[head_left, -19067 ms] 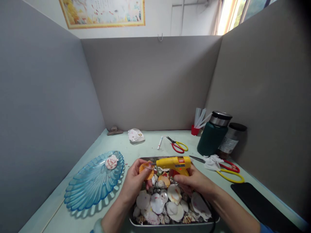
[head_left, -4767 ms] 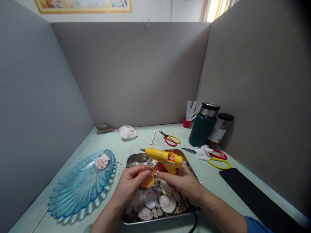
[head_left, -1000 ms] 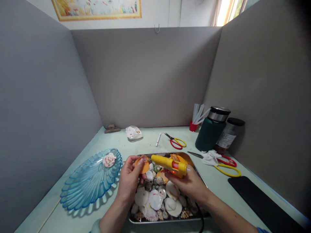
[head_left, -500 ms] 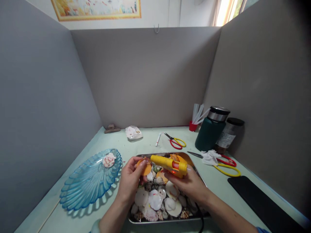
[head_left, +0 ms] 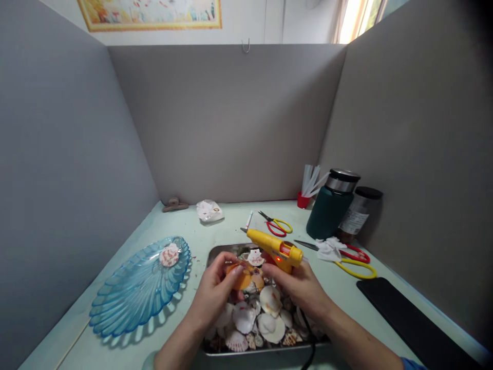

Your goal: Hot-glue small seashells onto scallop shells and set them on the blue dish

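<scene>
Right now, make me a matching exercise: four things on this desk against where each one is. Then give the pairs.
Things:
1. glue gun
2. orange shell
3. red-speckled shell
4. green flask

Places:
A. on the blue dish
B. in the right hand
C. by the right partition, beside a dark-lidded jar
D. in the left hand, over the metal tray

Pairs: 1-B, 2-D, 3-A, 4-C

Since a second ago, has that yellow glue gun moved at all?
Yes. The glue gun in the right hand has swung its nozzle up and away, toward the small scissors, off the orange shell in the left hand.
</scene>
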`<control>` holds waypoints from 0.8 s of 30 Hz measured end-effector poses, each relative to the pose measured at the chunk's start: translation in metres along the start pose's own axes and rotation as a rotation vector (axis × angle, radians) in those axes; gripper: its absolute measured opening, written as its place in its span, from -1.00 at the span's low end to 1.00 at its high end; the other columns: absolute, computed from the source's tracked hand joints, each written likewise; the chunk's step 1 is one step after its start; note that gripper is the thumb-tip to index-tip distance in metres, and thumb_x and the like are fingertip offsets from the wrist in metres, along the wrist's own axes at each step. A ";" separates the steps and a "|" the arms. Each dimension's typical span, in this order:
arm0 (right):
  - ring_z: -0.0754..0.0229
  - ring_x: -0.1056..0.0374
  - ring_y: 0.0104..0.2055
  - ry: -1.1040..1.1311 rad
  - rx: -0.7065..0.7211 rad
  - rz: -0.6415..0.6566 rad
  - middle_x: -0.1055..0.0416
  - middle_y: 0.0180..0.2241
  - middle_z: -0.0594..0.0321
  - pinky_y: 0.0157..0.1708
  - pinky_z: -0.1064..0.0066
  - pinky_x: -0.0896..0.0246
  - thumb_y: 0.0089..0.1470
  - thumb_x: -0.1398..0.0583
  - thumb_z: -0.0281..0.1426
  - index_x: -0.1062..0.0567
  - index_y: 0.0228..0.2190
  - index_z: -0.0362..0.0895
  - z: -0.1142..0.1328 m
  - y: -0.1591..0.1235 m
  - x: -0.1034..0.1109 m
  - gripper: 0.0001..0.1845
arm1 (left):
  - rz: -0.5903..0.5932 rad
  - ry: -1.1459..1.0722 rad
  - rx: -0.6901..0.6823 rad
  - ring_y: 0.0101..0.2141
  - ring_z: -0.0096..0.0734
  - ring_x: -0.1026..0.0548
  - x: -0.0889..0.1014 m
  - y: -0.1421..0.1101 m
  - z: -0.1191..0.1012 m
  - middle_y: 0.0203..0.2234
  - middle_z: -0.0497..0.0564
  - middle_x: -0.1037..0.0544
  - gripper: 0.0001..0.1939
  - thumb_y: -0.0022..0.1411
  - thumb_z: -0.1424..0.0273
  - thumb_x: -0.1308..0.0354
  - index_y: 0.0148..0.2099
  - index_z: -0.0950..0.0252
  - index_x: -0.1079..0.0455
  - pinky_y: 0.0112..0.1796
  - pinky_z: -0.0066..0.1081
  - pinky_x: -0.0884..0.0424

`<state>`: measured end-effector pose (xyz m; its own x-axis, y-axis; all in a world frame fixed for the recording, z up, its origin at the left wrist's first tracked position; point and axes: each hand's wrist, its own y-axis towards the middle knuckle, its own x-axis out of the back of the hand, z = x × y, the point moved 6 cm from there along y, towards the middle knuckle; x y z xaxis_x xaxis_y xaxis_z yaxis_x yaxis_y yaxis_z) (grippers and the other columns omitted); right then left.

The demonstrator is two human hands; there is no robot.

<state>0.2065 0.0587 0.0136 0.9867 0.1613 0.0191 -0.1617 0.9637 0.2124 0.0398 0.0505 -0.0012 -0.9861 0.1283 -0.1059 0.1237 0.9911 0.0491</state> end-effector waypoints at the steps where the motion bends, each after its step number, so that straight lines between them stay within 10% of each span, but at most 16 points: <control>1: 0.08 -0.42 -0.31 0.014 -0.004 0.014 -0.50 -0.35 0.21 -0.29 0.27 -0.37 -0.04 -0.30 -0.22 -0.52 -0.28 -0.10 0.000 0.000 -0.001 -0.72 | 0.018 0.012 -0.002 -0.65 -0.54 -0.40 -0.002 0.000 0.000 -0.44 -0.08 -0.49 -0.76 0.14 0.21 -0.16 -0.24 0.21 -0.23 -0.64 -0.55 -0.28; 24: 0.07 -0.43 -0.17 0.052 0.040 0.091 -0.52 -0.24 0.21 -0.15 0.28 -0.36 -0.01 -0.28 -0.37 -0.52 -0.18 -0.10 0.004 -0.002 -0.009 -0.71 | 0.022 -0.023 0.068 -0.46 -0.31 -0.50 -0.013 -0.008 -0.005 -0.42 0.01 -0.50 -0.69 0.06 0.19 -0.24 -0.19 0.26 -0.45 -0.62 -0.49 -0.40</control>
<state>0.1986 0.0541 0.0168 0.9657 0.2596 -0.0106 -0.2487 0.9354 0.2512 0.0514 0.0407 0.0050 -0.9803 0.1503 -0.1281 0.1536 0.9880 -0.0159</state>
